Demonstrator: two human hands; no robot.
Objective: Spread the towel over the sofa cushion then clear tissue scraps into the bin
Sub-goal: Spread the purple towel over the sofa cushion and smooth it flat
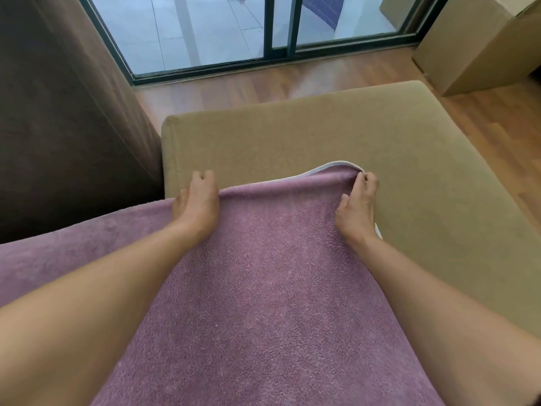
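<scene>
A purple towel (pixel 263 273) with a pale edge lies over the near part of the tan sofa cushion (pixel 307 136). My left hand (pixel 197 200) grips the towel's far edge near its left side. My right hand (pixel 358 203) pinches the far right corner, where the pale edge curls up. The towel stretches between both hands and runs back under my forearms. The far half of the cushion shows bare. No tissue scraps and no bin are in view.
A dark brown sofa back or armrest (pixel 64 118) rises on the left. Beyond the cushion is wooden floor (pixel 263 80), then a sliding glass door (pixel 205 30). Cardboard boxes (pixel 474 45) stand at the far right.
</scene>
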